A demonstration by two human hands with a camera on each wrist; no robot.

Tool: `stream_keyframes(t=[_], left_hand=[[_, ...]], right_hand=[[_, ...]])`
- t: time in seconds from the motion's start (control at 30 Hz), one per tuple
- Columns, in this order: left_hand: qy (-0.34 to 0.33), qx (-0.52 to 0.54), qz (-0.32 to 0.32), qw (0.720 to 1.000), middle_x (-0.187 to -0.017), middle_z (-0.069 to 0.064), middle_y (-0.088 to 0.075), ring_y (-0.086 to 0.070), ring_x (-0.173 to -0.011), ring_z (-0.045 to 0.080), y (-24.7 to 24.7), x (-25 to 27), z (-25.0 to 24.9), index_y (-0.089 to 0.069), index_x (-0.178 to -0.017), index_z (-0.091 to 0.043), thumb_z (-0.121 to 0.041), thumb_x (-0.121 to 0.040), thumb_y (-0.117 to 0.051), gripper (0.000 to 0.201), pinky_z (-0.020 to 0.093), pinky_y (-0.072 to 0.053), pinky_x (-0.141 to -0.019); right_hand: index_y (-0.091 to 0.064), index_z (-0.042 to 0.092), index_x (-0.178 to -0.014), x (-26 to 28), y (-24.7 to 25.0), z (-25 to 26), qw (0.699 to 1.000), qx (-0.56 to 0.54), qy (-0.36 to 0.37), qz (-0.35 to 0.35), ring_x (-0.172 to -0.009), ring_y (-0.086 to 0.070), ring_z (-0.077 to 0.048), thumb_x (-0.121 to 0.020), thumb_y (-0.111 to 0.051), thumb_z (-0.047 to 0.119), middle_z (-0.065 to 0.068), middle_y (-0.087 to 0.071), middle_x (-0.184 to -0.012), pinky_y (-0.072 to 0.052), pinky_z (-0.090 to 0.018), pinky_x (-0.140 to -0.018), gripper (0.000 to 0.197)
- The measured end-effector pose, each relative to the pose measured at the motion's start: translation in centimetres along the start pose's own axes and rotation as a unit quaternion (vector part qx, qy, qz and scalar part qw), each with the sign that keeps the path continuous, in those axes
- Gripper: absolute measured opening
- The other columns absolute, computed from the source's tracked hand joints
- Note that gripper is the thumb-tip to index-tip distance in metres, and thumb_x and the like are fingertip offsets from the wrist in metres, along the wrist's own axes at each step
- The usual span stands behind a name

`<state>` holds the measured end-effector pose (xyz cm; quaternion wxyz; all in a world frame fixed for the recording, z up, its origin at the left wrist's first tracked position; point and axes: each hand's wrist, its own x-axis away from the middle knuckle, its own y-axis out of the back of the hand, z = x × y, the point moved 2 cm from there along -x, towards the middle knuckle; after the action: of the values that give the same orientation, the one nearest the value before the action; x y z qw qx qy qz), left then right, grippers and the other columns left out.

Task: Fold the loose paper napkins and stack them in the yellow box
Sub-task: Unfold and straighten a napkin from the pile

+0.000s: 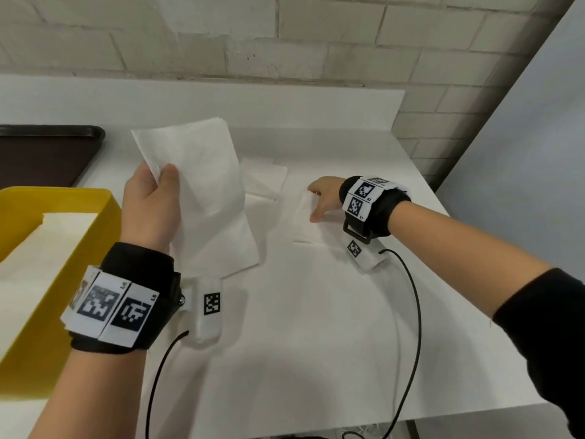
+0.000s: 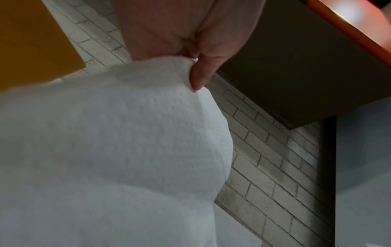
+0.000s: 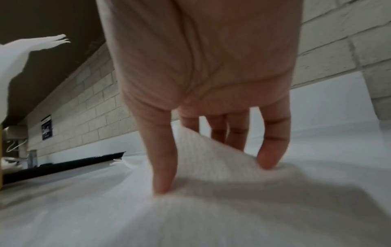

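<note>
My left hand (image 1: 163,171) is raised over the table beside the yellow box (image 1: 109,217), with a white folded napkin (image 1: 205,191) pinched near its top corner between thumb and fingers. In the left wrist view the thumb (image 2: 198,78) presses on this napkin (image 2: 116,142), which hangs below the hand. Folded napkins (image 1: 53,239) lie inside the box. My right hand (image 1: 311,202) is down on another napkin (image 1: 305,226) lying on the table. Its thumb (image 3: 164,167) and fingers pinch the raised far edge of that napkin (image 3: 211,155).
More loose napkins (image 1: 264,180) lie flat between the two hands, toward the wall. A dark tray (image 1: 47,153) sits at the back left behind the box. The white table (image 1: 316,343) ends at a brick wall behind and at an edge on the right.
</note>
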<state>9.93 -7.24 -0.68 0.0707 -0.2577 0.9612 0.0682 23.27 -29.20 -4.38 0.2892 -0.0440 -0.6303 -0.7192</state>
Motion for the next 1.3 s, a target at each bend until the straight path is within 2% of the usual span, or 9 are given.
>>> stream_keyframes(t=[0.1, 0.17, 0.3, 0.5, 0.67, 0.83, 0.93, 1.1, 1.3], left_hand=[[-0.018, -0.008, -0.007, 1.000, -0.115, 0.005, -0.061, -0.059, -0.106, 0.023, 0.1, 0.0, 0.3, -0.052, -0.123, -0.012, -0.015, -0.096, -0.040, 0.030, 0.035, -0.048, -0.089], [-0.041, -0.005, -0.016, 0.999, -0.126, 0.002, -0.056, -0.057, -0.112, 0.018, 0.3, 0.0, 0.3, -0.043, -0.131, -0.020, -0.012, -0.094, -0.044, 0.037, 0.037, -0.047, -0.095], [-0.132, -0.007, -0.034, 0.991, -0.147, -0.006, -0.033, -0.039, -0.133, 0.019, 0.8, 0.3, -0.3, -0.031, -0.125, -0.055, -0.004, -0.088, -0.048, 0.065, 0.047, -0.038, -0.106], [-0.111, -0.039, 0.020, 0.993, -0.100, -0.008, -0.065, -0.061, -0.094, 0.012, -0.4, 0.6, -0.7, -0.065, -0.090, -0.030, 0.003, -0.091, -0.042, 0.040, 0.013, -0.045, -0.083], [-0.037, 0.065, 0.061, 0.995, -0.095, -0.007, -0.070, -0.063, -0.095, 0.009, -1.4, 1.4, -1.2, -0.068, -0.087, -0.024, -0.004, -0.094, -0.045, 0.031, 0.026, -0.045, -0.090], [0.014, 0.130, 0.100, 0.986, -0.076, -0.010, -0.073, -0.068, -0.078, 0.005, -1.9, 2.3, -2.3, -0.067, -0.082, -0.018, -0.030, -0.098, -0.040, 0.034, 0.016, -0.052, -0.071], [0.006, 0.124, 0.085, 0.989, -0.074, -0.009, -0.069, -0.064, -0.079, 0.009, -1.7, 2.3, -2.1, -0.065, -0.076, -0.016, -0.026, -0.098, -0.042, 0.033, 0.024, -0.050, -0.077], [0.030, 0.165, 0.066, 0.984, -0.071, -0.009, -0.070, -0.065, -0.075, 0.006, -1.2, 1.8, -1.7, -0.066, -0.075, -0.016, -0.022, -0.098, -0.042, 0.034, 0.022, -0.048, -0.075], [0.087, 0.214, 0.097, 0.968, -0.080, -0.004, -0.072, -0.067, -0.081, 0.012, -0.5, 1.3, -1.5, -0.067, -0.090, -0.019, -0.032, -0.098, -0.037, 0.034, 0.027, -0.051, -0.073]], right_hand=[[-0.062, 0.008, -0.089, 0.2, 0.3, 0.1, 0.997, -0.032, 0.043, -0.057, -0.076, -0.046, -0.017, -0.086, -0.062, 0.017, -0.005, -0.056, -0.085, -0.033, -0.024, -0.070, 0.010], [-0.053, 0.019, -0.071, 1.2, 1.2, 0.2, 0.987, -0.128, 0.063, -0.078, -0.066, -0.045, -0.013, -0.090, -0.056, 0.016, 0.003, -0.049, -0.071, -0.038, -0.025, -0.060, 0.020], [-0.061, 0.005, -0.102, 4.5, 3.6, 1.2, 0.927, -0.326, 0.130, -0.129, -0.065, -0.051, -0.009, -0.094, -0.049, 0.013, -0.001, -0.058, -0.079, -0.041, -0.018, -0.057, 0.017], [-0.052, 0.025, -0.106, 8.6, 5.3, 3.7, 0.818, -0.486, 0.261, -0.163, -0.058, -0.056, -0.008, -0.093, -0.049, 0.004, 0.006, -0.062, -0.064, -0.046, -0.021, -0.052, 0.024], [-0.052, 0.021, -0.100, 8.7, 4.8, 5.3, 0.774, -0.545, 0.263, -0.185, -0.068, -0.062, -0.007, -0.091, -0.051, 0.000, 0.003, -0.066, -0.081, -0.050, -0.020, -0.054, 0.023], [-0.050, 0.019, -0.088, 7.7, 4.1, 6.8, 0.783, -0.533, 0.216, -0.238, -0.076, -0.061, -0.014, -0.087, -0.055, -0.002, 0.001, -0.061, -0.089, -0.053, -0.027, -0.057, 0.022], [-0.051, 0.019, -0.079, 7.4, 3.7, 7.4, 0.795, -0.508, 0.214, -0.254, -0.074, -0.059, -0.016, -0.087, -0.057, -0.001, 0.002, -0.057, -0.088, -0.054, -0.025, -0.055, 0.022], [-0.064, 0.009, -0.087, 7.2, 3.8, 7.6, 0.871, -0.309, 0.245, -0.293, -0.088, -0.051, -0.009, -0.083, -0.066, 0.013, 0.013, -0.048, -0.092, -0.042, -0.014, -0.078, 0.006], [-0.065, 0.023, -0.078, 7.8, 4.3, 6.9, 0.812, -0.370, 0.335, -0.302, -0.092, -0.049, 0.008, -0.080, -0.065, 0.006, 0.016, -0.053, -0.099, -0.039, -0.015, -0.085, 0.017]])
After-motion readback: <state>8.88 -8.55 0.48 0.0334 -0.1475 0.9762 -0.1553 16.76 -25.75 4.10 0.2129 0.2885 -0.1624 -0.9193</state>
